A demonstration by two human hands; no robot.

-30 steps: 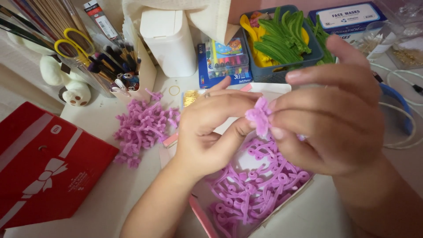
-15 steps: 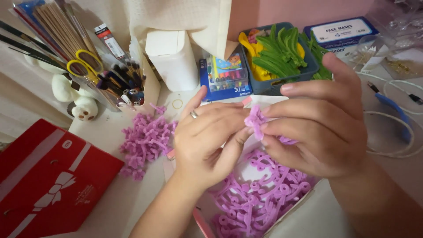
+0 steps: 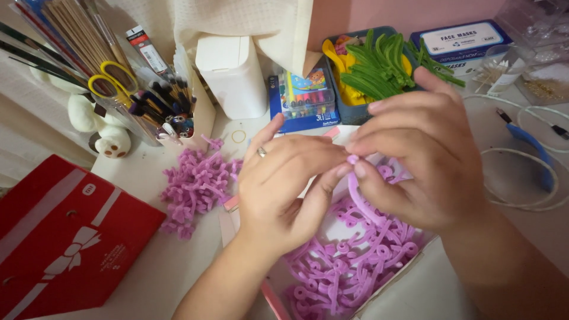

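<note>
Between both hands' fingers [image 3: 341, 169]: purple pipe cleaner [image 3: 358, 195].

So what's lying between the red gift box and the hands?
In the head view, a loose pile of purple pipe-cleaner flowers lies on the white table, between the red gift box and the left hand.
</note>
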